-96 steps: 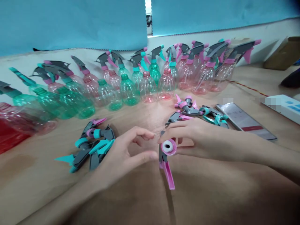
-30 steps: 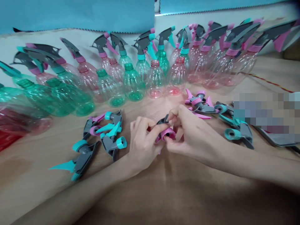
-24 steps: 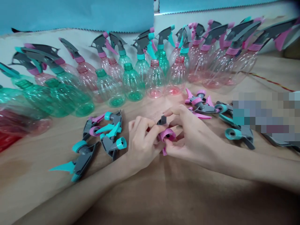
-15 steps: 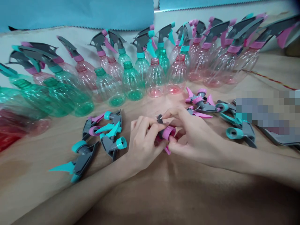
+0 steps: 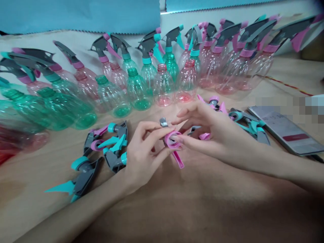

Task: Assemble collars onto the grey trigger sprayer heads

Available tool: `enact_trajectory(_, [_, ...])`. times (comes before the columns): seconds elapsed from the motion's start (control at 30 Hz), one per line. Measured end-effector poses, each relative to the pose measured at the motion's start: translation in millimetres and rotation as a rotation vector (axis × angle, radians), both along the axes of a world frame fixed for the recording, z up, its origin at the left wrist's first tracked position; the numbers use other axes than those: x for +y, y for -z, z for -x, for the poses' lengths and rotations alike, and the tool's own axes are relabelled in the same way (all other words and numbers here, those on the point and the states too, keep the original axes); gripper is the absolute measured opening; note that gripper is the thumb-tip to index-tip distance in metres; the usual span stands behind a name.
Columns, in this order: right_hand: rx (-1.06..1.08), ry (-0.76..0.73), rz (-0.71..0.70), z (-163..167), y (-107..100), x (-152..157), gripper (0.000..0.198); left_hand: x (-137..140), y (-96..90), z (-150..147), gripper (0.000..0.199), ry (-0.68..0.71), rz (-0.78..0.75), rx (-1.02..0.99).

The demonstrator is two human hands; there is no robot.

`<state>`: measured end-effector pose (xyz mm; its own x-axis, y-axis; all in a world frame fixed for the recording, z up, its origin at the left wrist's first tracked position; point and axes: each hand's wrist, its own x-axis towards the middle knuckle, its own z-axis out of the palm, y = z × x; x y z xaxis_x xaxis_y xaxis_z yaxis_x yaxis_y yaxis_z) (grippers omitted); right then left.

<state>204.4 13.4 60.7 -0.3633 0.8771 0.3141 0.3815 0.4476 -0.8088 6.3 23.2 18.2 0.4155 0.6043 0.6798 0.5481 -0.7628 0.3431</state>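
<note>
Head view: work at a spray-head collar. The grey-and-pink plastic spray head is btwn both hands, above the wood-coloured counter, w/ its round pink plastic collar facing the viewer & its narrow pink plastic lever pointing down. L hand: fingers & thumb clamped on the head around the collar. R hand: fingers spread loosely apart, thumb tip at the collar's opening; exact contact inside can't be told.

Technique (judged): keep the L pinch firm but low on the rim, so the mouth stays free; bring the R thumb in square, pressing evenly, b/c sideways force would prob. tip the head. Leave the lever unsqueezed.

Surroundings: grey-and-turquoise plastic spray heads lie L, near the forearm; ribbed, clear green plastic bottles stand behind; a flat, rectangular phone lies R.
</note>
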Motion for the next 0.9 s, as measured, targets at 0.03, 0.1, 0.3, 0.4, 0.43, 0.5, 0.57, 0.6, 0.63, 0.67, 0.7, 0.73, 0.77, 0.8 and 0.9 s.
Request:
enact_trajectory(0.03, [-0.041,0.034,-0.095,-1,-1,0,0.024,0,-2.9,0,0.027,-0.013,0.023,-0.022])
enact_trajectory(0.1, [-0.192,0.084,-0.323,-3,-3,-1,0.011,0,-6.7,0,0.026,-0.024,0.075,-0.046])
enact_trajectory(0.3, [-0.426,0.063,-0.569,0,3,-10,0.014,1,-1.9,-2,0.021,-0.013,0.172,-0.088])
enact_trajectory(0.4, [-0.491,0.075,-0.556,2,7,-15,0.018,1,3.0,-3,0.021,-0.02,0.158,-0.115])
enact_trajectory(0.43, [-0.507,0.075,-0.562,3,8,-16,0.018,0,4.3,-4,0.021,-0.023,0.157,-0.125])
enact_trajectory(0.5, [-0.515,0.079,-0.583,3,10,-17,0.019,-2,6.2,-5,0.021,-0.03,0.159,-0.146])
enact_trajectory(0.57, [-0.515,0.085,-0.588,2,11,-15,0.02,-4,7.4,-6,0.021,-0.023,0.166,-0.156])
enact_trajectory(0.6, [-0.514,0.083,-0.584,2,12,-14,0.02,-4,7.9,-6,0.021,-0.016,0.171,-0.157])
enact_trajectory(0.63, [-0.513,0.07,-0.579,3,13,-13,0.02,-5,8.5,-6,0.021,-0.008,0.174,-0.158])
enact_trajectory(0.67, [-0.513,0.054,-0.576,3,14,-12,0.021,-5,9.2,-6,0.021,-0.002,0.177,-0.158])
enact_trajectory(0.7, [-0.51,0.036,-0.579,4,14,-12,0.021,-6,10.0,-6,0.021,0.001,0.174,-0.158])
enact_trajectory(0.73, [-0.507,0.02,-0.588,4,15,-12,0.02,-6,11.1,-5,0.021,0.0,0.161,-0.157])
enact_trajectory(0.77, [-0.509,0.004,-0.602,5,15,-12,0.02,-6,12.3,-5,0.021,-0.002,0.138,-0.155])
enact_trajectory(0.8, [-0.521,-0.008,-0.621,5,14,-13,0.02,-6,13.5,-4,0.021,-0.002,0.106,-0.149])
enact_trajectory(0.9, [-0.596,-0.005,-0.683,6,12,-17,0.016,-6,17.1,-2,0.021,0.0,0.013,-0.103])
